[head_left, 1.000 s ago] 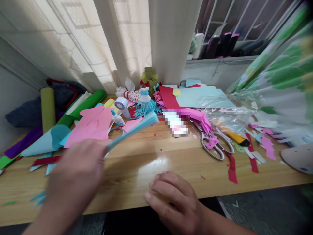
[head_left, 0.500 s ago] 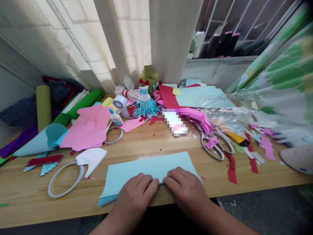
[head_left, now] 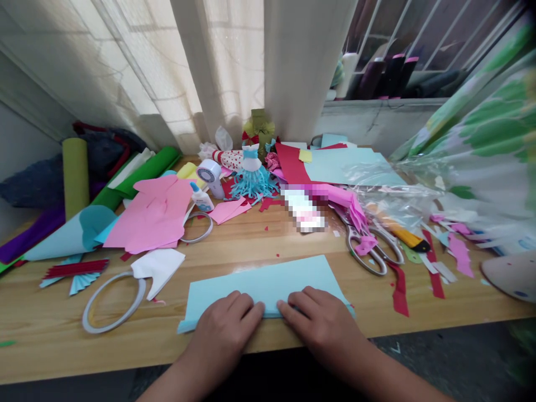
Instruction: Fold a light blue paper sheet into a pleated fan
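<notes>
With left hand (head_left: 228, 324) and right hand (head_left: 320, 324) equally close, I grip the near edge of the paper (head_left: 263, 274), which lies crosswise beyond my fingers (head_left: 255, 314).

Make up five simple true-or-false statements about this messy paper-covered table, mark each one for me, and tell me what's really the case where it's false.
1. The left hand and right hand both touch the folded light-blue paper. True.
2. The grey-handled metal scissors lie left of that paper. False: the scissors lie to its right.
3. A dark red pleated paper strip lies across light-blue pleated paper. True.
4. The left hand holds the larger white tape ring. False: the tape ring lies on the wooden table.
5. A light-blue paper cone lies on the table's left side. True.
</notes>
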A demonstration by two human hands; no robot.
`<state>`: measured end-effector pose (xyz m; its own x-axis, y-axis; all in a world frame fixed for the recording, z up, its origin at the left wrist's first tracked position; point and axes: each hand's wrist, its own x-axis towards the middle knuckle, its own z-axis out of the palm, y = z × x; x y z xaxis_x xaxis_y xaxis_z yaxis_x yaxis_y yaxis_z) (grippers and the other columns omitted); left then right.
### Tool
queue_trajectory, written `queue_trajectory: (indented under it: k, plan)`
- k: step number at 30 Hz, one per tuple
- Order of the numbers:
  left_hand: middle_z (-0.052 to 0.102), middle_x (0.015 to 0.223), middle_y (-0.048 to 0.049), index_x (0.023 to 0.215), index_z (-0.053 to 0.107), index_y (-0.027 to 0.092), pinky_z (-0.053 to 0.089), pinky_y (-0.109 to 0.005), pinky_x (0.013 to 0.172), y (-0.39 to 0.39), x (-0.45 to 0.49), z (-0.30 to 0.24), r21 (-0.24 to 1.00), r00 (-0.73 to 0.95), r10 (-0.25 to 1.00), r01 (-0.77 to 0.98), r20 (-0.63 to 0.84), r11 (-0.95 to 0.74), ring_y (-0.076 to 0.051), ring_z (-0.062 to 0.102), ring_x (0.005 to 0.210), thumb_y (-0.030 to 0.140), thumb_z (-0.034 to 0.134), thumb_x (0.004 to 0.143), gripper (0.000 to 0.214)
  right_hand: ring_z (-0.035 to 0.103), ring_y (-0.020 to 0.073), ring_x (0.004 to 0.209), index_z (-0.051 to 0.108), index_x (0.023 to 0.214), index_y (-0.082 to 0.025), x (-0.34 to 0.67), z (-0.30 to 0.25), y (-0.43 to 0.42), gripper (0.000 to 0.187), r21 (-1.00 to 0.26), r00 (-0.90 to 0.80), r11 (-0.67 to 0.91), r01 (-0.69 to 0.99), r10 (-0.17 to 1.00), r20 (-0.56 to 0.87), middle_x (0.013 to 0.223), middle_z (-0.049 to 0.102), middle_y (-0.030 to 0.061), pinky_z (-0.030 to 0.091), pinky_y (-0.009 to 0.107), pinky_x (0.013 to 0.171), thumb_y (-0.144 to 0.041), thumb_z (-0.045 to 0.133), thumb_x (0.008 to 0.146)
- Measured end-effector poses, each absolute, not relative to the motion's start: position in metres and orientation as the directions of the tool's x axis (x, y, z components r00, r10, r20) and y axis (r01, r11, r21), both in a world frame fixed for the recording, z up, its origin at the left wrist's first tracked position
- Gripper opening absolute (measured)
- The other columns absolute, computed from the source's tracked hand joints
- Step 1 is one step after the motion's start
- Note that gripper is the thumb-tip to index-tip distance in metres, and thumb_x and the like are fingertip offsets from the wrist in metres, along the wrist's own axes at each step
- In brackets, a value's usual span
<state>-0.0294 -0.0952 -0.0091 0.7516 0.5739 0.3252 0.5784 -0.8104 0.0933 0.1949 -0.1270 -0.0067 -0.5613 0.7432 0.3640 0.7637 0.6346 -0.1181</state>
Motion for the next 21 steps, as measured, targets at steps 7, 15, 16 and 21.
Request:
queue_trajectory:
  k: [7,15,16,21]
  plan:
    - [0.057,0.073,-0.0034,0.096,0.061,0.019,0.043,-0.028,0.056,-0.0907,-0.0289,-0.0031,0.211,0.750,0.622,0.586,0.224,-0.782,-0.018,0.052,0.067,0.021,0.034,0.095,0.027,0.048,0.0171,0.068,0.061,0.105,-0.016,0.1915,-0.0158,-0.1270,0.020,-0.078,-0.542,0.614,0.785,0.743,0.393,0.077,0.059,0.0035,0.032,0.030,0.057,-0.017,0.055,0.085]
    - [0.059,0.075,-0.0036,0.086,0.061,0.016,0.043,-0.026,0.060,-0.0914,-0.0318,-0.0046,0.243,0.744,0.601,0.550,0.291,-0.799,-0.016,0.052,0.069,0.021,0.048,0.090,0.014,0.049,0.0160,0.069,0.064,0.099,-0.017,0.1910,-0.0095,-0.1264,0.016,-0.083,-0.536,0.615,0.784,0.739,0.408,0.076,0.061,0.0035,0.034,0.029,0.059,-0.020,0.055,0.087]
    - [0.059,0.074,-0.0035,0.085,0.061,0.016,0.042,-0.026,0.059,-0.0916,-0.0318,-0.0048,0.226,0.748,0.589,0.544,0.305,-0.808,-0.016,0.052,0.069,0.020,0.049,0.089,0.013,0.049,0.0159,0.069,0.064,0.099,-0.017,0.1911,-0.0086,-0.1265,0.016,-0.085,-0.539,0.618,0.782,0.738,0.407,0.077,0.061,0.0038,0.034,0.029,0.059,-0.020,0.055,0.087]
    - [0.061,0.072,-0.0035,0.084,0.062,0.015,0.042,-0.025,0.059,-0.0924,-0.0315,-0.0061,0.163,0.754,0.548,0.528,0.362,-0.833,-0.014,0.053,0.068,0.018,0.051,0.088,0.012,0.050,0.0147,0.070,0.064,0.102,-0.018,0.1920,-0.0107,-0.1267,0.018,-0.090,-0.556,0.635,0.767,0.728,0.400,0.080,0.063,0.0040,0.036,0.028,0.061,-0.017,0.055,0.086]
